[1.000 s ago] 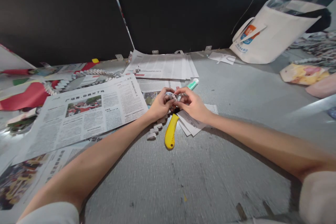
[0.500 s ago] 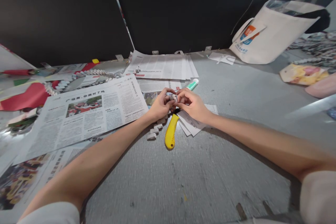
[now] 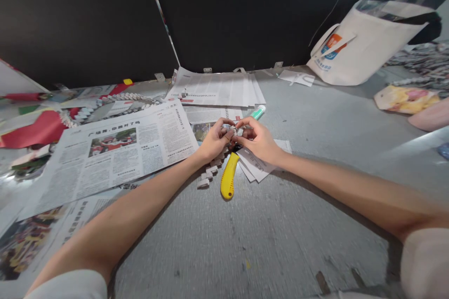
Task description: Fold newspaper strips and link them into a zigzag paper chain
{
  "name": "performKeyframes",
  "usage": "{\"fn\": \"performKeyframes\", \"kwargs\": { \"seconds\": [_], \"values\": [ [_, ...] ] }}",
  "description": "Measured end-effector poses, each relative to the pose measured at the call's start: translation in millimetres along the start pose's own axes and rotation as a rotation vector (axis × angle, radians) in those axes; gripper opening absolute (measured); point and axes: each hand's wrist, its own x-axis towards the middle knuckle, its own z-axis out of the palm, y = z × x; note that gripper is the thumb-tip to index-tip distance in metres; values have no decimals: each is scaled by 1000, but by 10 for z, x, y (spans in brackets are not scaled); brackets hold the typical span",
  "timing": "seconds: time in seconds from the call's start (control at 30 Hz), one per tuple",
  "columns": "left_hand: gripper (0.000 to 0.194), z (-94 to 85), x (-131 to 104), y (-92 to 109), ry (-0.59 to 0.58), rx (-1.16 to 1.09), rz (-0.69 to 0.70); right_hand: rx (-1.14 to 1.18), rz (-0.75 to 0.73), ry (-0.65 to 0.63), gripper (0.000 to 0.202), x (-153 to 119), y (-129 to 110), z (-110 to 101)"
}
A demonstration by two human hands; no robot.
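My left hand (image 3: 214,141) and my right hand (image 3: 257,139) meet in the middle of the table, fingers pinched around a chain of folded paper (image 3: 207,175). Its zigzag tail runs out below my left hand toward me; the end in my fingertips is partly hidden. Just below lies a yellow-handled utility knife (image 3: 229,178), its dark front end near my fingers. Under my right wrist are small cut paper slips (image 3: 255,168). Behind my right hand a green and white tube (image 3: 258,111) shows, partly covered.
Newspaper sheets (image 3: 115,154) cover the left side, with a longer folded paper chain (image 3: 129,97) behind. A newspaper stack (image 3: 213,86) lies by the black panel (image 3: 242,14). At the right stand a white cloth bag (image 3: 368,46) and a yellow patterned pouch (image 3: 405,99).
My fingers have shifted slightly around the paper chain, and its tail has moved a touch. The knife and papers stay where they were.
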Motion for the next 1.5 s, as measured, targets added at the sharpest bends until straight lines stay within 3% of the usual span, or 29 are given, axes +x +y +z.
{"fn": "performKeyframes", "kwargs": {
  "seconds": [0.33, 0.63, 0.87, 1.07, 1.27, 1.5],
  "values": [
    [30, -1, -2, 2, 12, 0, 5, -36, -13, 9, 26, -6, -6, -3],
    [20, 61, -57, 160, 71, -46, -167, -9, 18, 9, 27, -5, -52, 7],
    [20, 67, -53, 166, 75, -34, -154, 7, 37, 0, 29, -8, -39, 2],
    [20, 74, -58, 193, 85, 4, -187, -55, -59, 19, 25, 13, 20, -8],
    [12, 107, -60, 246, 105, 36, -189, -18, 25, 3, 28, 2, -3, -5],
    [9, 110, -33, 206, 119, 59, -140, -32, -7, 12, 26, 7, -29, -3]
  ]
}}
